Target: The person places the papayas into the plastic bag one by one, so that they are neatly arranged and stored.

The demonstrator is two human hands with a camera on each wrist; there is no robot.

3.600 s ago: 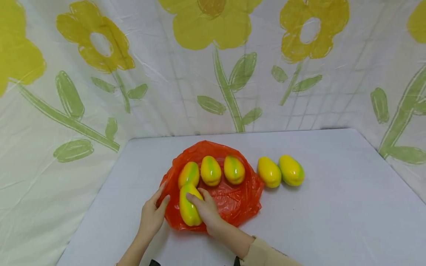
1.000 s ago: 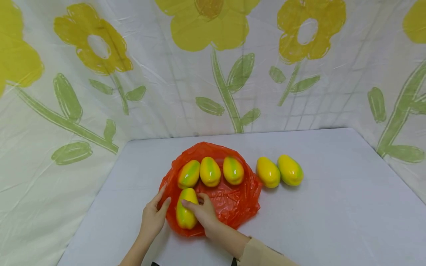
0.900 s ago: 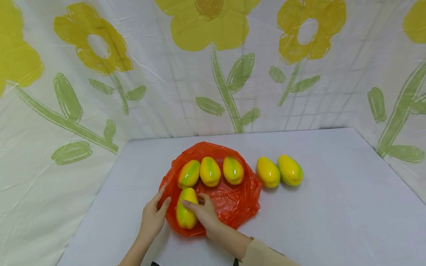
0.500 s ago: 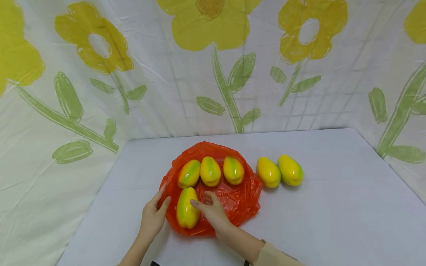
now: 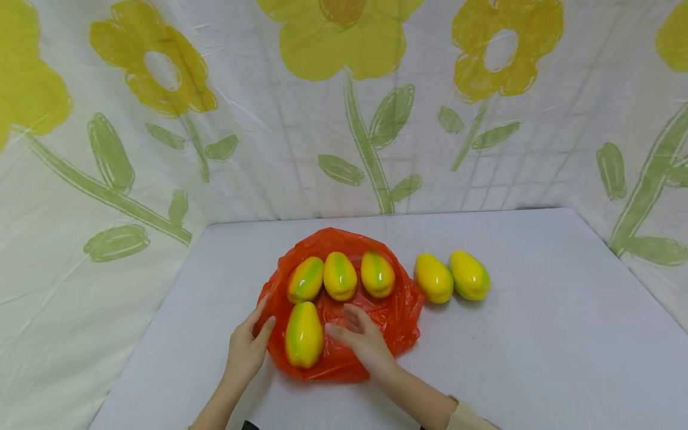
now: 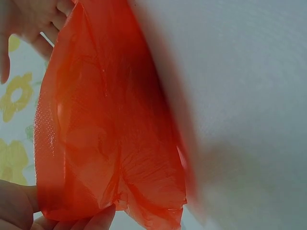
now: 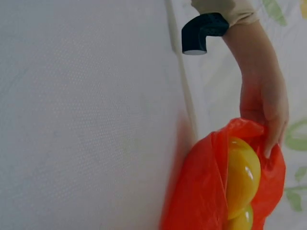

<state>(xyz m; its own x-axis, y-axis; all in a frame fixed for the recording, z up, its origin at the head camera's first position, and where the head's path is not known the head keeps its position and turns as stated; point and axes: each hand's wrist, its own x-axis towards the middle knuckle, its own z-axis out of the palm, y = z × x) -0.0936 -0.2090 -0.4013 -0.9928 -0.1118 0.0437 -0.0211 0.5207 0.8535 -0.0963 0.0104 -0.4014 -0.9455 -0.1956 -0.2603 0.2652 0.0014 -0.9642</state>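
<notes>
A red plastic bag (image 5: 371, 334) lies with its mouth spread wide on the table. Three glossy yellow-green papayas (image 5: 340, 276) sit in a row at its back. One more papaya (image 5: 304, 335) lies at its front left. My left hand (image 5: 248, 349) holds the bag's left rim between thumb and fingers; the left wrist view shows the red film (image 6: 91, 143) between them. Over the bag's front part is my right hand (image 5: 371, 346), fingers loosely bent and thumb apart, holding nothing. A gap shows between its thumb and the front papaya.
Two more papayas (image 5: 434, 278) lie side by side on the white table (image 5: 537, 346), just right of the bag. Behind the table hangs a cloth (image 5: 258, 155) printed with yellow flowers.
My right hand has set the front papaya down in the bag, let go of it and drawn back to the right. My left hand stays at the rim.
</notes>
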